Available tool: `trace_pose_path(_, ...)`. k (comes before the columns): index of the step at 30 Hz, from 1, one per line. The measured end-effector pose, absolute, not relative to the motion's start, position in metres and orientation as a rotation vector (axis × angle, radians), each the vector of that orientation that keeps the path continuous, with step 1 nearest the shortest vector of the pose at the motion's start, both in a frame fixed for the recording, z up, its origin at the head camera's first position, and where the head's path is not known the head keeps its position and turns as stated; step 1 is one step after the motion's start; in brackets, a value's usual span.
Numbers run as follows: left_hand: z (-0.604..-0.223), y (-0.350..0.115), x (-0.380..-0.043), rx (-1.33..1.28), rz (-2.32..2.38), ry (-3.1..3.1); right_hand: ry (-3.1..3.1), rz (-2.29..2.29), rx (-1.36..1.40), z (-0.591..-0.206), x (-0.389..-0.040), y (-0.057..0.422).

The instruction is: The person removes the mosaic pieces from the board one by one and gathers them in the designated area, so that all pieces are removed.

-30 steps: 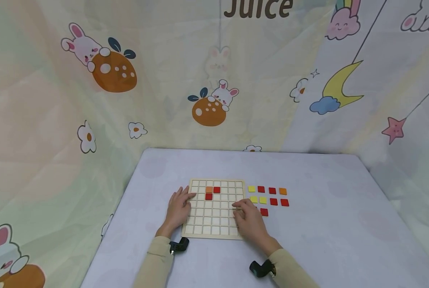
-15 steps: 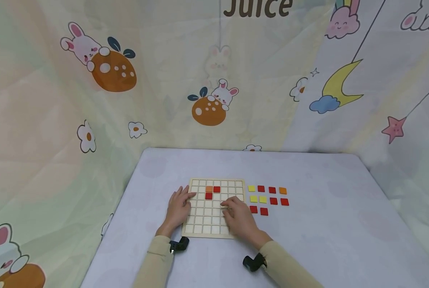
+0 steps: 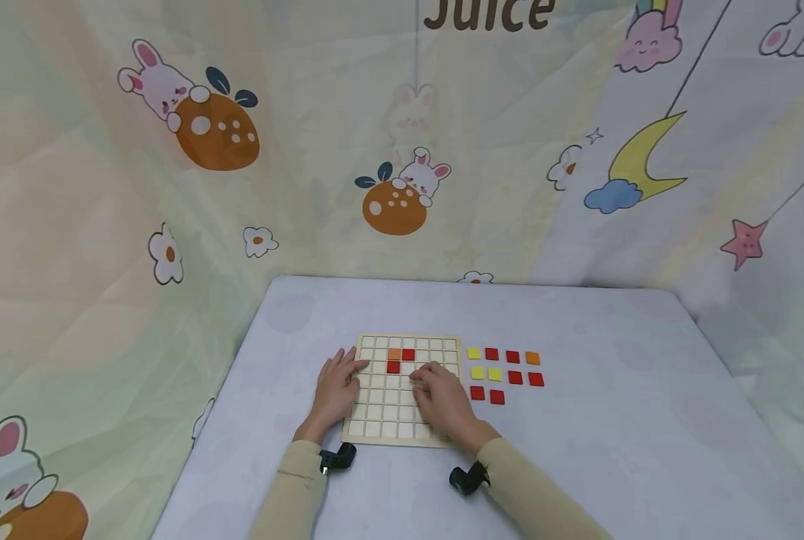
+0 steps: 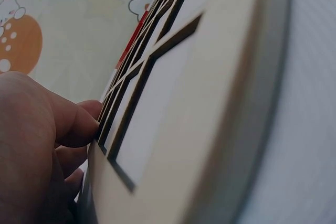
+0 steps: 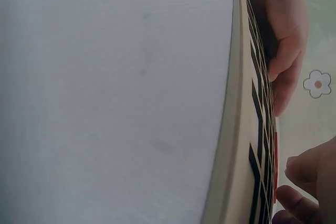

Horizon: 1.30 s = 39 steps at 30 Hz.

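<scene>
A square wooden grid board [image 3: 375,441] lies on the table, with one orange tile [image 3: 394,354] and two red tiles [image 3: 408,355] in its upper cells. At its left edge, my left hand [image 3: 335,388] rests with fingers spread, one fingertip on the frame; the left wrist view shows fingers [image 4: 79,127] touching that edge. My right hand [image 3: 442,399] is over the right half of the board with bent fingers, its fingertips just below and right of the placed tiles. Whether it holds a tile is hidden; the right wrist view shows thumb and fingers [image 5: 296,203] close to the board.
Right of the board lie several loose tiles in rows: yellow tiles [image 3: 494,374], red tiles [image 3: 515,378] and one orange tile [image 3: 532,358]. The table [image 3: 611,435] has a pale cloth cover. A printed curtain [image 3: 307,150] hangs behind it.
My right hand has moved left from the board's right edge toward its middle, uncovering a red loose tile. The left hand stays at the left edge.
</scene>
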<state>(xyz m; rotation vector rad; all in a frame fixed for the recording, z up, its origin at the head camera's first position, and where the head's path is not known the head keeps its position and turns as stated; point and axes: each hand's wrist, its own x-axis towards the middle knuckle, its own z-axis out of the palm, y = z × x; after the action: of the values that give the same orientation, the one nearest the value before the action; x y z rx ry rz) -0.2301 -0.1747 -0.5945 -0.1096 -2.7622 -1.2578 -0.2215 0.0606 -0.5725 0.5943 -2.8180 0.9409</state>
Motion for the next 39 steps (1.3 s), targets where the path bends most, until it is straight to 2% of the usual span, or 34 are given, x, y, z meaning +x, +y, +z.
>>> trace_pose_path(18,-0.592,-0.174,-0.229,-0.099,-1.255,-2.771,-2.835,0.790,0.653,-0.574,-0.242,0.043)
trace_pose_path(39,-0.591,-0.174,-0.229,-0.091,-1.255,-2.777,-2.909,0.705,0.637,-0.569,-0.250,0.029)
